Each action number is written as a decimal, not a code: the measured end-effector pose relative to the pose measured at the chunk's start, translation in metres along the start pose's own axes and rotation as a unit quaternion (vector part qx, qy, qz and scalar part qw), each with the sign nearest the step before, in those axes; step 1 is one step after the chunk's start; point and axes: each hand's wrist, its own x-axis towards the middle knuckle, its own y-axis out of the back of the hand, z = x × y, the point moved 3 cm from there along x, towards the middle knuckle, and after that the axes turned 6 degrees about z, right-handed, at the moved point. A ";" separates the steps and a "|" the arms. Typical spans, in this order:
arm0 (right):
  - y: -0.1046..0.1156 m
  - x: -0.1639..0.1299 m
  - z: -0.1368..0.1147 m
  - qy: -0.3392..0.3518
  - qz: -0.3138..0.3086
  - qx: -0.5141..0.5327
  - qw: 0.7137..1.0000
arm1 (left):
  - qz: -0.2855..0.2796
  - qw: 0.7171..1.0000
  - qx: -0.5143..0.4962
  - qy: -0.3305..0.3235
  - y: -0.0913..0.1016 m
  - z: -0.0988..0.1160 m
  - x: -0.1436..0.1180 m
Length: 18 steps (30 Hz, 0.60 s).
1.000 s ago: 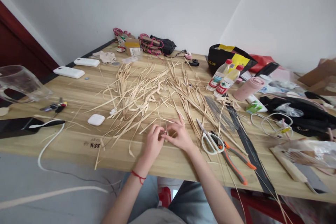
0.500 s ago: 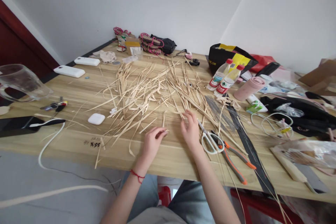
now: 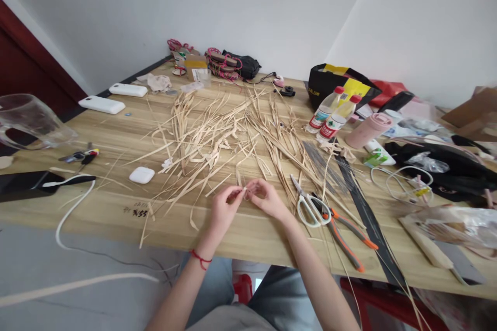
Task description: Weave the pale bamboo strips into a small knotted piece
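My left hand (image 3: 223,208) and my right hand (image 3: 265,197) meet just above the wooden table (image 3: 116,134) near its front edge. Both pinch the same small bundle of pale straw strips (image 3: 241,186), which sticks up between the fingertips. A red string circles my left wrist. A wide heap of loose straw strips (image 3: 217,134) spreads across the table just beyond my hands. White-handled scissors (image 3: 308,206) lie right of my right hand, with orange-handled pliers (image 3: 344,235) beside them.
A white earbud case (image 3: 142,175) lies to the left, and a glass jug (image 3: 29,124) stands at the far left edge. Two bottles (image 3: 330,116), a pink cup (image 3: 367,131), a black bag (image 3: 334,85) and cables crowd the right side. A white cable (image 3: 70,212) hangs off the front edge.
My right hand reached out to the straw heap near the scissors, then came back to my left hand. Both now pinch the small bundle, held slightly higher than before.
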 end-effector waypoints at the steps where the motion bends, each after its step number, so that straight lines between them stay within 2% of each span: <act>1: 0.001 0.001 0.002 -0.006 0.005 0.006 1.000 | 0.000 1.000 -0.003 0.002 0.000 -0.001 0.000; 6: 0.014 0.004 0.003 -0.014 0.027 -0.015 0.999 | 0.001 1.000 -0.025 0.012 -0.002 -0.003 0.000; 12: 0.015 0.003 -0.007 0.040 0.068 -0.079 0.994 | 0.001 0.998 -0.054 0.036 -0.004 -0.007 0.000; 18: 0.015 0.002 -0.006 0.048 0.137 -0.011 0.989 | 0.010 0.994 -0.086 0.063 -0.005 -0.012 -0.001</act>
